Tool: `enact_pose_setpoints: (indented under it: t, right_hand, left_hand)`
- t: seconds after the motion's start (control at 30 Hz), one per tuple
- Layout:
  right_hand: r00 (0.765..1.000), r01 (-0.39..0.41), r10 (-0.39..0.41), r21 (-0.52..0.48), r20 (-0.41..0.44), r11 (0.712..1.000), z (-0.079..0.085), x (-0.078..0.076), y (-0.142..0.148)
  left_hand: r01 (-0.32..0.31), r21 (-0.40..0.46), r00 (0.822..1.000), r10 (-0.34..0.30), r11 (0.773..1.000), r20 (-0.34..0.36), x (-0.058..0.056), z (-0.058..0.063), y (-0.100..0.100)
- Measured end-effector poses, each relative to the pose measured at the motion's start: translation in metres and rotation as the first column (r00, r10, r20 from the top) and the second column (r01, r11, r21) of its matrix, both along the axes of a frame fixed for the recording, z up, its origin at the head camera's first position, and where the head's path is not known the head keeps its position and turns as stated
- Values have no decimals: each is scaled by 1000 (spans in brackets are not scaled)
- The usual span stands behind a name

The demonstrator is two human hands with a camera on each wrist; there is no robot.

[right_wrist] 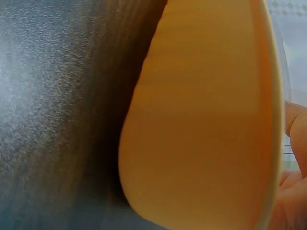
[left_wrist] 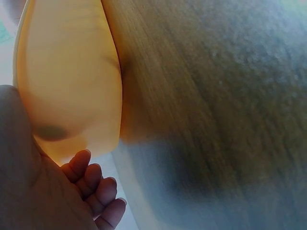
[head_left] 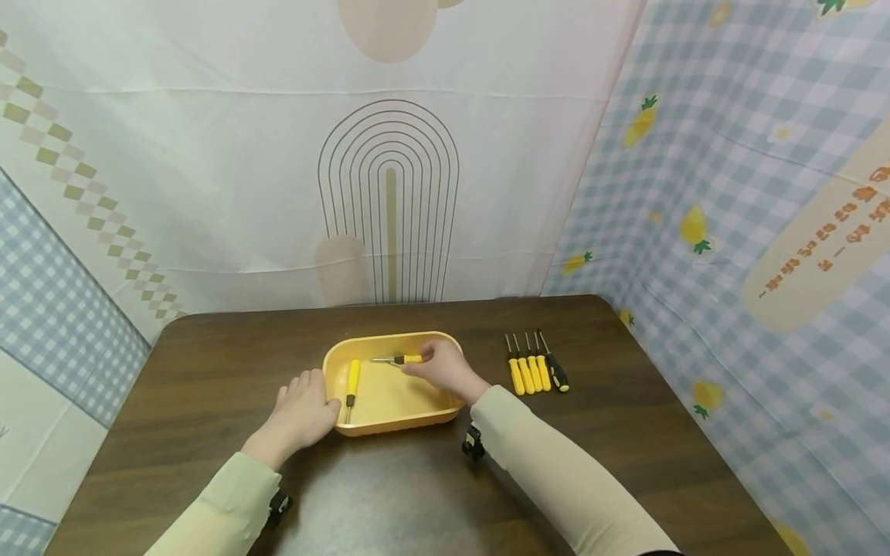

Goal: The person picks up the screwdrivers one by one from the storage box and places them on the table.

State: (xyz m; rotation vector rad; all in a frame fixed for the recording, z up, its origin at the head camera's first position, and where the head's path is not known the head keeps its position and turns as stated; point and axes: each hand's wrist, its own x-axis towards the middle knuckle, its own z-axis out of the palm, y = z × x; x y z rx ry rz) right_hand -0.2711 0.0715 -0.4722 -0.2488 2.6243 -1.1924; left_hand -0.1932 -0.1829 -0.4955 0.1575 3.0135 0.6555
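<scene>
A yellow plastic tray [head_left: 399, 423] sits on the dark wooden table. My left hand [head_left: 306, 405] holds its left end, thumb over the rim and fingers along the outside wall; the left wrist view shows the fingers [left_wrist: 103, 189] curled beside that wall. Reaching over the right side, my right hand [head_left: 448, 367] pinches the yellow handle of a screwdriver [head_left: 410, 359] inside the tray, its shaft pointing left. Another yellow-handled screwdriver [head_left: 353, 378] lies near the tray's left end, tip toward me. In the right wrist view the tray wall [right_wrist: 201, 115] hides most of the right hand [right_wrist: 295, 182].
Right of the tray, several yellow-handled screwdrivers [head_left: 530, 374] lie side by side, tips away from me. A black-and-yellow screwdriver [head_left: 556, 372] lies slanted at the end of that row. Patterned cloths [head_left: 243, 177] hang behind the table [head_left: 229, 347] and along its sides.
</scene>
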Motion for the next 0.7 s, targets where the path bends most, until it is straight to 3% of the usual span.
enact_pose_setpoints:
  t: [0.37, 0.7]
  right_hand:
    - [998, 1, -4, 50, 67, 999, -8, 3, -2]
    - [999, 3, -5, 68, 43, 998, -15, 4, -5]
  left_hand:
    - [-3, 6, 1000, 3, 1000, 3, 0, -1, 1]
    - [1, 7, 1000, -1, 1000, -1, -1, -3, 0]
